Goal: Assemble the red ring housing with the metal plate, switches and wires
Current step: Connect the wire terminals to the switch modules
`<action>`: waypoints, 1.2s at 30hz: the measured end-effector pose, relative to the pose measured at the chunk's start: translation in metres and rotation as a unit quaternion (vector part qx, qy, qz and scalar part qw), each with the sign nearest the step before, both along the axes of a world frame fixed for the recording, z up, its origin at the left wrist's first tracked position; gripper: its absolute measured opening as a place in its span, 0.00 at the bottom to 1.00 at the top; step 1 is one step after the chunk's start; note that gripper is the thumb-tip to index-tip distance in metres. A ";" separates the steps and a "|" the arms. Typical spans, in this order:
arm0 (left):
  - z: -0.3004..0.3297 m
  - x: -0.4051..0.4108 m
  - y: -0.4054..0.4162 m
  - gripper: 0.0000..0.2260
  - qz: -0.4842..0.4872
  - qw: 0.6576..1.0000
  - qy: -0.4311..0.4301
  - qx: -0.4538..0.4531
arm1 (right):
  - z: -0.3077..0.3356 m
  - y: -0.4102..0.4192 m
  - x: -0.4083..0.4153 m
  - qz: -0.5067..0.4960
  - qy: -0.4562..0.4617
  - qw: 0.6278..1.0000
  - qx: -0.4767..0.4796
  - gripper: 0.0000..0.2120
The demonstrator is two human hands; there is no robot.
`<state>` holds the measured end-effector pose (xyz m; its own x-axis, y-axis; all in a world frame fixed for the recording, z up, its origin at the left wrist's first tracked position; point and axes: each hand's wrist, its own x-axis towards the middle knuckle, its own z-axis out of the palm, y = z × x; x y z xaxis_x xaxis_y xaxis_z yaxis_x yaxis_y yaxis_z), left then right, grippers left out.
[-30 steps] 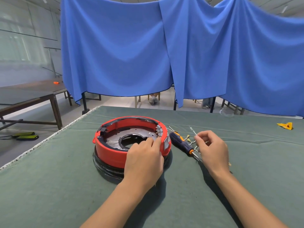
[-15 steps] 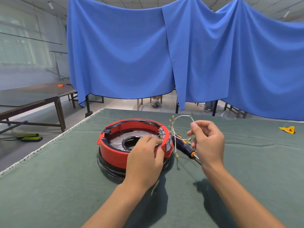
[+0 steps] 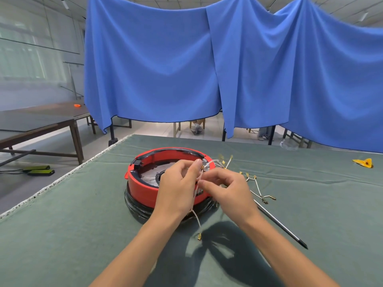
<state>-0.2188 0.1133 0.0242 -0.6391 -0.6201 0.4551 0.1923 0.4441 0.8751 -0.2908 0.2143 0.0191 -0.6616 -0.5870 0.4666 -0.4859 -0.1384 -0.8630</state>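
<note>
Left hand (image 3: 178,187) and right hand (image 3: 228,189): both pinch the white wires (image 3: 258,188) above the red ring housing (image 3: 143,188), which sits on the green table (image 3: 62,224); screwdriver (image 3: 279,223) just right.

Both hands (image 3: 178,183) (image 3: 228,189) curled, pinching

A big workshop hall: long wooden worktables (image 3: 51,123), a bench covered in green felt (image 3: 62,224), blue cloths (image 3: 155,69) hung as screens, a tiled floor (image 3: 157,129) and frosted windows (image 3: 27,59).
</note>
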 end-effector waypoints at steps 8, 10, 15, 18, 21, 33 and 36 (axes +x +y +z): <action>-0.007 0.001 0.002 0.09 -0.009 0.998 -0.033 -0.058 | -0.001 0.001 -0.004 -0.021 0.061 0.997 0.042 0.08; -0.009 0.001 0.001 0.06 -0.006 0.997 -0.028 -0.076 | -0.002 0.001 -0.003 -0.032 0.098 0.992 0.068 0.08; -0.008 0.003 0.002 0.08 0.035 0.997 0.031 -0.056 | 0.002 0.008 -0.010 -0.091 0.131 0.985 0.066 0.07; -0.006 0.002 0.000 0.10 0.035 0.998 0.052 0.000 | 0.007 0.016 -0.021 -0.185 0.088 0.979 -0.012 0.10; -0.004 0.002 -0.004 0.10 0.026 0.997 0.063 0.035 | 0.006 0.022 -0.032 -0.266 0.069 0.961 -0.036 0.08; -0.002 0.010 -0.009 0.10 -0.001 0.996 0.084 -0.001 | -0.017 0.021 -0.042 -0.134 -0.071 0.984 0.091 0.15; -0.002 0.011 -0.008 0.10 0.002 0.997 0.079 -0.026 | -0.016 0.022 -0.043 -0.089 -0.127 0.985 0.072 0.08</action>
